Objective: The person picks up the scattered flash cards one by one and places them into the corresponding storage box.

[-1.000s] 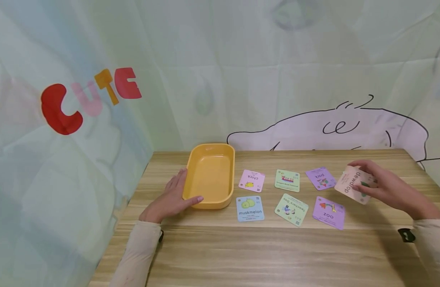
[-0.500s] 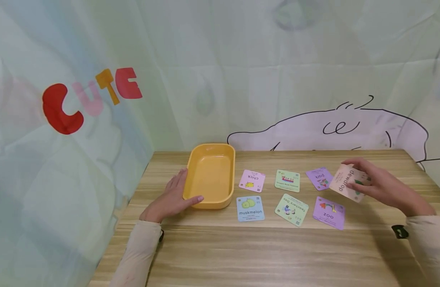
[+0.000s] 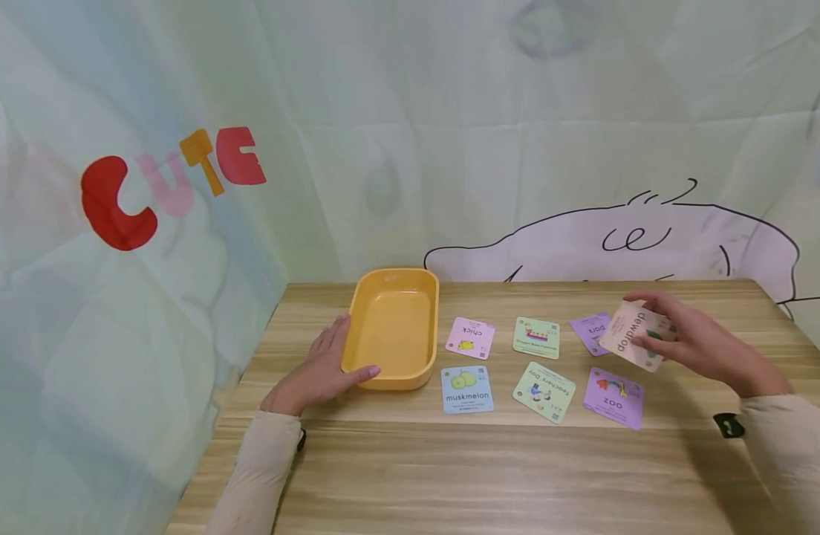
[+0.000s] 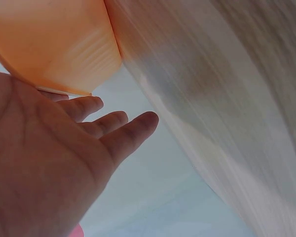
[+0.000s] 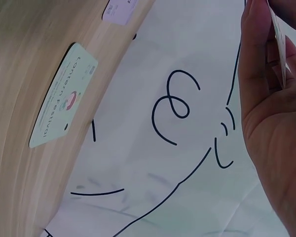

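My right hand (image 3: pixel 707 345) pinches a pale peach "dewdrop" card (image 3: pixel 620 338) above the right of the table. It overlaps the purple "park" card (image 3: pixel 587 327). In the right wrist view the card (image 5: pixel 280 49) shows edge-on between fingers and thumb. My left hand (image 3: pixel 316 375) rests along the near left side of a yellow tray (image 3: pixel 434 342), thumb over its rim and fingers stretched out. From the left wrist, the tray's outer wall (image 4: pixel 54 39) rises over those fingers. A green "Lantern Festival" card (image 5: pixel 64 98) lies on the table, hidden from the head view.
Right of the tray lie a pink "chick" card (image 3: pixel 470 338), a blue "muskmelon" card (image 3: pixel 466 389), a green "Dragon Boat Festival" card (image 3: pixel 535 338), a green "Teachers' Day" card (image 3: pixel 544 392) and a purple "zoo" card (image 3: pixel 613 397). A printed curtain (image 3: pixel 410 148) hangs behind the table.
My right hand has moved left with the dewdrop card, which now covers part of the park card. The left hand and tray have stayed in place.
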`<act>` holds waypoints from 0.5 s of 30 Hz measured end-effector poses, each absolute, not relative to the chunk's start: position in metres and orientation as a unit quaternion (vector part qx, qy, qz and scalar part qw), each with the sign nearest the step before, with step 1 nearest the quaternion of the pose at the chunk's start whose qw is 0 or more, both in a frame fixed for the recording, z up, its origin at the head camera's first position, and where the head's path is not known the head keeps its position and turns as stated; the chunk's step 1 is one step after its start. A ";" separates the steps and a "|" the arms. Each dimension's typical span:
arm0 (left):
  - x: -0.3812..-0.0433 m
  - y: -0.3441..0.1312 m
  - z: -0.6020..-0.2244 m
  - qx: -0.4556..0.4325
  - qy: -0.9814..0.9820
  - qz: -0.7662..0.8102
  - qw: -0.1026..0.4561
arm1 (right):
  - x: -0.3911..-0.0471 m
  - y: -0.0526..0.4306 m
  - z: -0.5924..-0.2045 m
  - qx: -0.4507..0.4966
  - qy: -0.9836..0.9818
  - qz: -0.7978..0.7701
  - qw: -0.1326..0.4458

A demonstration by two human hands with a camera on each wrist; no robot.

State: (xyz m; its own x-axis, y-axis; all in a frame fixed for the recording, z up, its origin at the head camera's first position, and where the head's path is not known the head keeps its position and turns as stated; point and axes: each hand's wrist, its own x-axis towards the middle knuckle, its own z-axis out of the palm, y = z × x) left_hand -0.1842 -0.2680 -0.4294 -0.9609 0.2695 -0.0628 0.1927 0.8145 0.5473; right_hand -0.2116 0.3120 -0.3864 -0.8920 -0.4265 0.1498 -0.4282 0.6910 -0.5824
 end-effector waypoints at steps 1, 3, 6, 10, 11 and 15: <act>-0.184 -0.268 -0.429 0.124 0.950 0.280 0.067 | -0.212 0.311 -0.386 0.237 -0.919 0.316 0.002; -0.184 -0.268 -0.429 0.125 0.950 0.280 0.067 | -0.213 0.308 -0.385 0.242 -0.917 0.318 0.003; -0.183 -0.268 -0.428 0.128 0.949 0.280 0.065 | -0.216 0.304 -0.385 0.245 -0.916 0.318 -0.001; -0.184 -0.268 -0.429 0.128 0.950 0.279 0.063 | -0.218 0.299 -0.384 0.249 -0.912 0.326 -0.006; -0.184 -0.268 -0.429 0.128 0.950 0.279 0.063 | -0.219 0.297 -0.384 0.251 -0.909 0.332 -0.008; -0.185 -0.268 -0.430 0.127 0.949 0.281 0.063 | -0.221 0.291 -0.383 0.261 -0.901 0.345 -0.013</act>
